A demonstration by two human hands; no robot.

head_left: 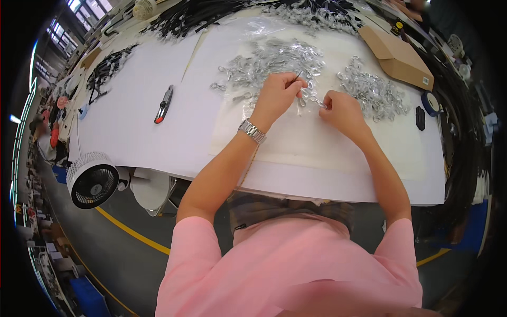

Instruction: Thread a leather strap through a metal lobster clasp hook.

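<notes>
While both hands meet over the white table [132, 127], left hand [277, 95] pinches a thin metal pin [299, 76]; right hand [340, 108] closed on a small silver metal clip [316, 100]. Light, rigid, probably slippery; grip by loop. Pile of clips [274, 61] just beyond.

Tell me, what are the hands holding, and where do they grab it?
The left hand pinches a thin metal pin by its lower end. The right hand grips a small metal clip by one end with its fingers.
</notes>
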